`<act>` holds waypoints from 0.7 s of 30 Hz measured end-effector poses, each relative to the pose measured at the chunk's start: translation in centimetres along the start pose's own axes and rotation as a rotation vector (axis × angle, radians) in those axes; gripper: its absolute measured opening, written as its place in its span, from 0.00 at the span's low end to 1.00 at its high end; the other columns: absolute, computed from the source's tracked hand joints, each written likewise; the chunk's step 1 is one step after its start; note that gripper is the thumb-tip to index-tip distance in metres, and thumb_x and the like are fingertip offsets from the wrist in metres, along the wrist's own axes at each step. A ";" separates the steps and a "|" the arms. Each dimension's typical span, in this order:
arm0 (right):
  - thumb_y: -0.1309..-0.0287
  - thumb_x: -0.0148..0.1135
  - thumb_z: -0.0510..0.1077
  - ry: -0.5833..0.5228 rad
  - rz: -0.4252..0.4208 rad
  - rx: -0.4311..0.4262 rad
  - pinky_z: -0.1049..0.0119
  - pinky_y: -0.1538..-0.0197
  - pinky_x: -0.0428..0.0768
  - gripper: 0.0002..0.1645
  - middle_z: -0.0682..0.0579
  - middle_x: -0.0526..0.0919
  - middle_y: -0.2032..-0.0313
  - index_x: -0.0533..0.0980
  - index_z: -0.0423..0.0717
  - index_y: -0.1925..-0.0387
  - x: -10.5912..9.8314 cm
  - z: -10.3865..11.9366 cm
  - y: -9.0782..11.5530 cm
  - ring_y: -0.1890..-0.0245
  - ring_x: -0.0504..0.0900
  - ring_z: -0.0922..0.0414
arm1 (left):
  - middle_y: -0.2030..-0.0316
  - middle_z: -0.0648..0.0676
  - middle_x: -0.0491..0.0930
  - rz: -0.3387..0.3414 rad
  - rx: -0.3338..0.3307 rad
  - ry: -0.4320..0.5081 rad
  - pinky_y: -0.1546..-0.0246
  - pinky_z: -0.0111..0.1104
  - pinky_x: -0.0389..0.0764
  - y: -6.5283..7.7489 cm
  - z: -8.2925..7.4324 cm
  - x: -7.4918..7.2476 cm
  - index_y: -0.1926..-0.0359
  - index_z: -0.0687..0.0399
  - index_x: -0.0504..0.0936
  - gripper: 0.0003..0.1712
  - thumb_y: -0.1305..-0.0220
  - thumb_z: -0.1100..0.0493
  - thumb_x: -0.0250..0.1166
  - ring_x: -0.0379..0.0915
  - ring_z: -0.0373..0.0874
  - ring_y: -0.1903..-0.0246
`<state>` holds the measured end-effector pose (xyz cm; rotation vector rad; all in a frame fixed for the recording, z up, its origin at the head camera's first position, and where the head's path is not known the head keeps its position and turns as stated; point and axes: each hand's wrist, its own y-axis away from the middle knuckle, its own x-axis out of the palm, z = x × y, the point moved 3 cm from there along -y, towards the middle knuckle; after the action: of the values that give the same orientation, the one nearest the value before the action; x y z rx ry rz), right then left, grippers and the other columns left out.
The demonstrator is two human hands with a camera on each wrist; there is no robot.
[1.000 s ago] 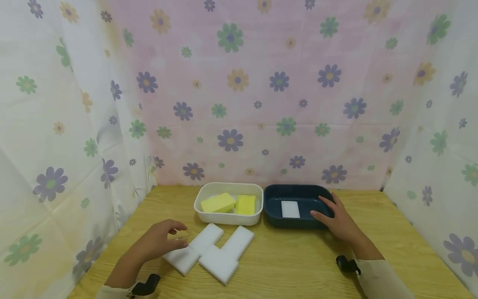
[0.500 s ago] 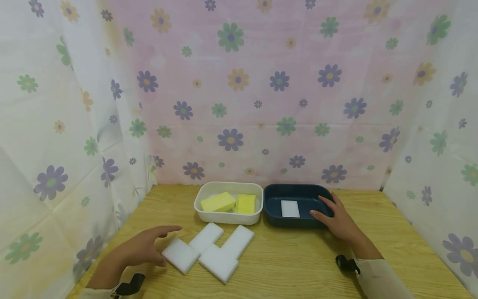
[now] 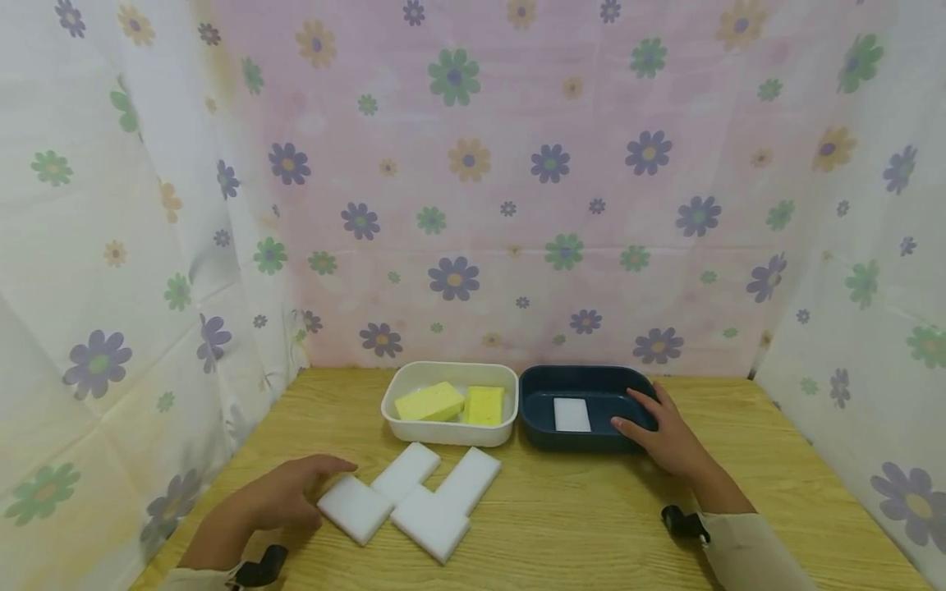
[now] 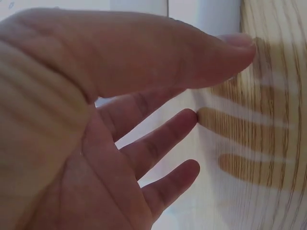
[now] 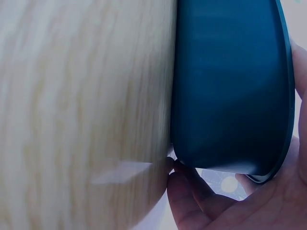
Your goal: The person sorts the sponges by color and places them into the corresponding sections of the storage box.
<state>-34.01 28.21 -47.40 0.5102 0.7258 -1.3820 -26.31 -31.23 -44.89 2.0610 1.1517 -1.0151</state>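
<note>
My left hand is at the left edge of the nearest white sponge block, its fingers stretched out and thumb apart; it holds nothing. In the left wrist view its thumb and fingers lie low over the wood, fingers casting shadows. The right hand grips the right end of a dark blue box, thumb over the rim and other fingers at its outer side and underside. A white block lies flat inside that box. Close up, the box wall fills much of the right wrist view.
More white sponge blocks lie touching one another on the wooden table. A white box with yellow sponges stands against the dark blue box's left side. Flowered cloth hangs behind and at both sides.
My left hand has drawn back leftward from above the nearest white block and spread its fingers, then dipped slightly beside it. The right hand keeps its hold on the dark blue box.
</note>
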 end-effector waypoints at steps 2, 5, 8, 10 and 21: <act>0.33 0.59 0.72 0.002 -0.002 -0.001 0.18 0.34 0.53 0.55 0.34 0.30 0.19 0.54 0.48 0.18 0.0 0.0 0.0 0.23 0.40 0.22 | 0.34 0.60 0.77 -0.011 -0.020 -0.017 0.39 0.47 0.77 -0.1 0.0 0.0 0.35 0.48 0.80 0.44 0.59 0.68 0.80 0.69 0.67 0.33; 0.33 0.58 0.72 -0.002 -0.003 0.000 0.18 0.34 0.53 0.55 0.34 0.29 0.19 0.53 0.48 0.18 0.0 0.1 0.0 0.23 0.40 0.22 | 0.36 0.60 0.78 -0.022 -0.065 -0.016 0.38 0.61 0.74 -0.3 -0.2 0.0 0.38 0.49 0.82 0.41 0.58 0.67 0.82 0.70 0.68 0.34; 0.32 0.58 0.72 -0.005 -0.004 -0.001 0.18 0.34 0.53 0.55 0.34 0.30 0.19 0.53 0.47 0.18 0.0 0.3 0.0 0.23 0.41 0.22 | 0.36 0.61 0.78 -0.029 -0.093 0.000 0.38 0.65 0.71 -0.3 -0.3 -0.2 0.40 0.49 0.82 0.40 0.58 0.65 0.83 0.69 0.69 0.34; 0.32 0.58 0.72 -0.007 -0.004 -0.002 0.18 0.34 0.52 0.55 0.33 0.30 0.19 0.53 0.47 0.18 0.0 0.4 0.0 0.23 0.40 0.22 | 0.36 0.63 0.78 -0.028 -0.097 0.007 0.39 0.65 0.71 -0.2 -0.4 -0.4 0.40 0.48 0.82 0.39 0.58 0.63 0.84 0.69 0.70 0.34; 0.32 0.58 0.72 -0.001 0.005 -0.003 0.18 0.33 0.52 0.55 0.34 0.29 0.19 0.53 0.47 0.18 0.0 0.4 0.2 0.23 0.40 0.22 | 0.35 0.61 0.77 -0.014 -0.063 -0.002 0.41 0.63 0.75 0.0 -1.0 -1.5 0.38 0.45 0.82 0.39 0.54 0.54 0.84 0.71 0.69 0.35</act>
<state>-33.73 27.99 -47.12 0.5086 0.7256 -1.3765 -26.49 -31.12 -43.11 2.0051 1.1828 -0.9753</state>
